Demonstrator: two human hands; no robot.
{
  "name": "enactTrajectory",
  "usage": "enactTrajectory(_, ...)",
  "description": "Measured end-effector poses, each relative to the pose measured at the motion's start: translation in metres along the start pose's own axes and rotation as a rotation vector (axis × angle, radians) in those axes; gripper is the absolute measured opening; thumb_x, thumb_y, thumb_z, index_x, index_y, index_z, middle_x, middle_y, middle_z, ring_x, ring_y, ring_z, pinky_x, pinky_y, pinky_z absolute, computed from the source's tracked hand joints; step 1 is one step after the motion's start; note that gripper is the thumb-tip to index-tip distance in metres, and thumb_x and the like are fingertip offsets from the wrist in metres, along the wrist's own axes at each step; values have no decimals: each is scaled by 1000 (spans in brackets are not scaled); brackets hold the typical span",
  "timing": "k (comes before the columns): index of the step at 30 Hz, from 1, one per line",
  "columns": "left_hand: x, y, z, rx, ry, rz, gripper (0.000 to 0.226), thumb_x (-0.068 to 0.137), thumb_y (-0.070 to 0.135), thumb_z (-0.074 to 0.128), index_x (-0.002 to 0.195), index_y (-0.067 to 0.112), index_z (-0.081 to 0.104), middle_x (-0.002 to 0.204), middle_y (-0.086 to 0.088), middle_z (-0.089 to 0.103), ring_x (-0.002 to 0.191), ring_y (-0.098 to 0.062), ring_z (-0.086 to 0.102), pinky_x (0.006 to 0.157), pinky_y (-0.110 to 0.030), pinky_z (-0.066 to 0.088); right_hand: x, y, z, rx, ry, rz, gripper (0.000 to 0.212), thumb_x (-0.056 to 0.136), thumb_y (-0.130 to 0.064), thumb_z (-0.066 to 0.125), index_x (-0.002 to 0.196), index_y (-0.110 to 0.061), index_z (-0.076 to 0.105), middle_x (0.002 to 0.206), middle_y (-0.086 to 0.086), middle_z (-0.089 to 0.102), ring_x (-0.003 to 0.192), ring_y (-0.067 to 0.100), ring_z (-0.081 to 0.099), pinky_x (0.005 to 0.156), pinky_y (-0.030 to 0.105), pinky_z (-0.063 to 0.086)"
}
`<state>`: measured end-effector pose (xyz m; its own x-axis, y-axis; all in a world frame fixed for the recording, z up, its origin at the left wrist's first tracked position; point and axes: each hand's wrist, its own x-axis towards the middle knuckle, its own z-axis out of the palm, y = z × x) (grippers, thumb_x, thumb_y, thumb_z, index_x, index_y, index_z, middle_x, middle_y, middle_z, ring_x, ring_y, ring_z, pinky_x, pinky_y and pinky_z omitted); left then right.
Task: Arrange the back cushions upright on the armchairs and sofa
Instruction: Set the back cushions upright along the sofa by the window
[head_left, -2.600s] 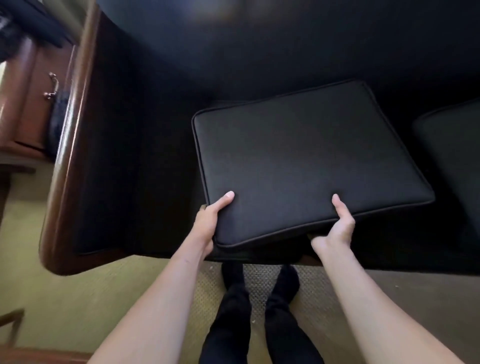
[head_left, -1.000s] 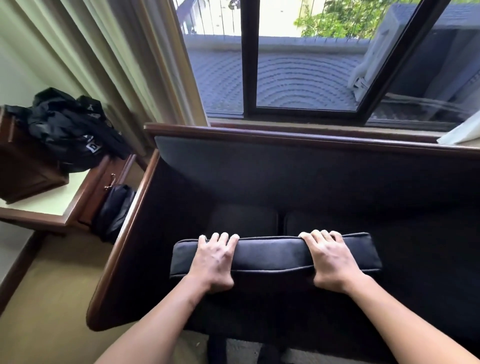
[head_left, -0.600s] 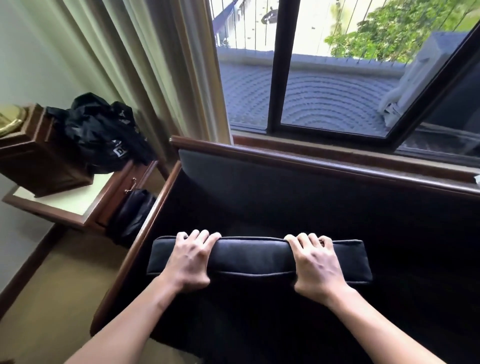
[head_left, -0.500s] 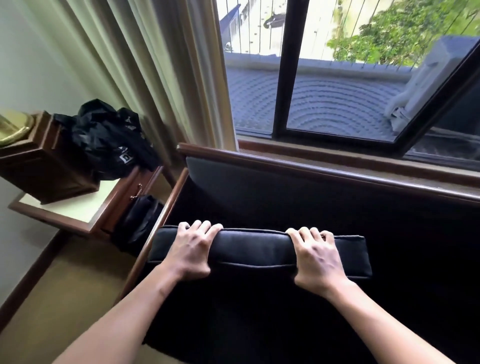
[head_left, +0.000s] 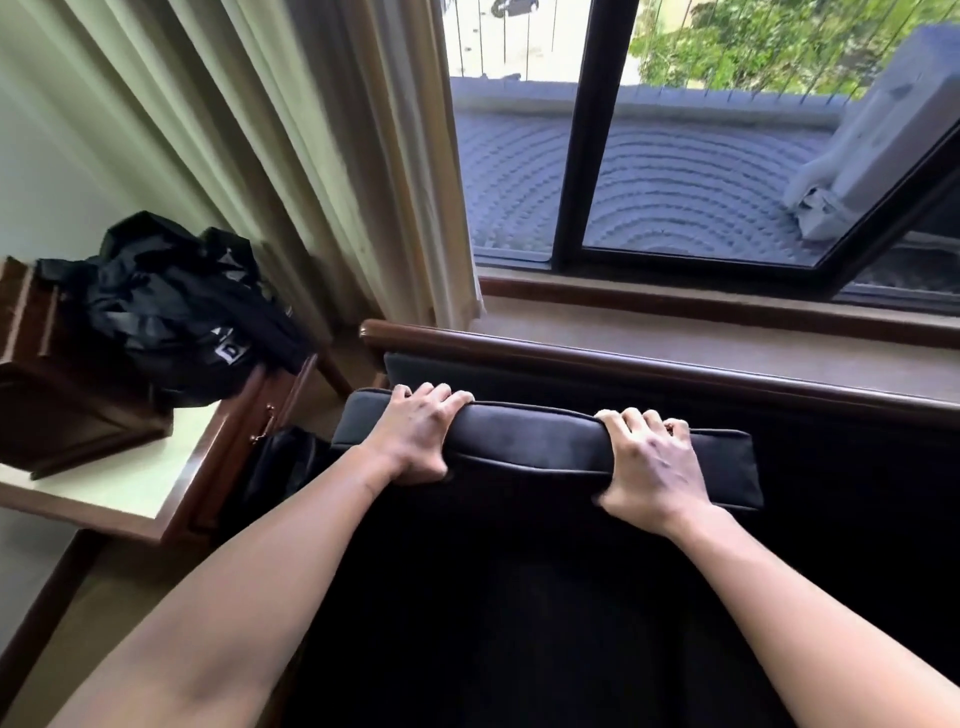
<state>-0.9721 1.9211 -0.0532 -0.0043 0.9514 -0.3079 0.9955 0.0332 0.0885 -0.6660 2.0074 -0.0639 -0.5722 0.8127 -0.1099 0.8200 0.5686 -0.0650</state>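
Note:
A black back cushion (head_left: 530, 441) stands on edge in front of me, its top edge facing the camera. My left hand (head_left: 415, 436) clamps over that top edge near the left corner. My right hand (head_left: 652, 462) clamps over it toward the right end. Just beyond the cushion runs the sofa's dark padded back with its wooden top rail (head_left: 649, 366). The cushion's top sits a little below and in front of that rail; whether it touches the sofa back is hidden. The seat below is lost in shadow.
A window sill (head_left: 675, 332) and glass lie right behind the sofa. A pale curtain (head_left: 291, 171) hangs at the left. A wooden side table (head_left: 124, 488) holding a black bag (head_left: 171, 312) and a brown box (head_left: 47, 395) stands left of the sofa arm.
The cushion went from lying flat on the seat to standing on edge. Over the last second both hands have carried it up and back toward the sofa's wooden rail.

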Motion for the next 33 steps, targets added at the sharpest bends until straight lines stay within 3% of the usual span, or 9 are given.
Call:
enactTrajectory(7, 57, -11, 2, 19, 20, 42, 106, 65, 43, 83, 161, 28, 41, 136, -2, 55, 128, -28, 53, 117, -46, 36, 38, 17, 15, 30, -72, 65, 105, 49, -59, 85, 140, -25, 45, 122, 1, 60, 114, 29, 56, 106, 47, 36)
enactTrajectory(12, 66, -16, 12, 53, 128, 51, 115, 62, 56, 86, 165, 31, 41, 147, -7, 49, 136, -32, 46, 120, -49, 33, 52, 23, 19, 18, -51, 52, 119, 51, -64, 88, 152, -25, 39, 136, 1, 58, 127, 29, 53, 113, 50, 32)
enactTrajectory(14, 51, -22, 23, 29, 222, 29, 115, 61, 62, 90, 162, 29, 47, 150, -13, 52, 141, -40, 47, 123, -57, 32, 39, 25, 21, 12, 9, 70, 121, 55, -68, 88, 156, -23, 40, 148, 4, 55, 137, 30, 49, 119, 56, 27)
enactTrajectory(17, 17, -33, 44, -35, 351, -105, 109, 70, 81, 80, 160, 28, 51, 158, -20, 47, 149, -46, 40, 123, -65, 28, -1, 29, 31, 88, 273, 178, 95, 73, -74, 72, 149, -20, 55, 154, 11, 54, 144, 35, 47, 123, 60, 14)
enactTrajectory(20, -11, -44, 56, -492, 427, -398, 81, 96, 72, 57, 166, 36, 39, 170, -17, 28, 161, -38, 24, 130, -56, 19, -33, 35, 47, 396, 483, 501, 66, 94, -58, 56, 148, -20, 55, 160, 16, 43, 148, 37, 37, 123, 60, 16)
enactTrajectory(22, -13, -49, 58, -1038, 443, -587, 69, 104, 56, 60, 165, 33, 38, 169, -10, 40, 158, -28, 35, 130, -44, 26, -36, 39, 51, 812, 534, 730, 67, 95, -56, 53, 150, -19, 47, 161, 17, 35, 147, 34, 35, 123, 48, 26)
enactTrajectory(24, -9, -48, 52, -1318, 486, -696, 64, 101, 49, 64, 158, 24, 48, 152, -5, 60, 146, -27, 52, 124, -38, 37, -27, 36, 49, 1071, 574, 896, 72, 92, -57, 54, 151, -18, 40, 159, 16, 40, 144, 33, 41, 117, 36, 29)
enactTrajectory(29, 15, -52, 46, -1320, 419, -763, 43, 113, 31, 54, 149, 10, 43, 135, -7, 59, 134, -32, 57, 105, -35, 40, -4, 22, 52, 1107, 601, 994, 58, 102, -40, 52, 147, -8, 35, 154, 17, 41, 134, 35, 46, 99, 30, 31)
enactTrajectory(33, 19, -46, 49, -1223, 420, -770, 49, 115, 37, 46, 149, 5, 35, 150, -18, 50, 135, -33, 52, 103, -32, 33, -6, 37, 53, 1054, 484, 919, 58, 107, -37, 50, 151, -6, 28, 157, 21, 32, 137, 37, 43, 101, 33, 32)
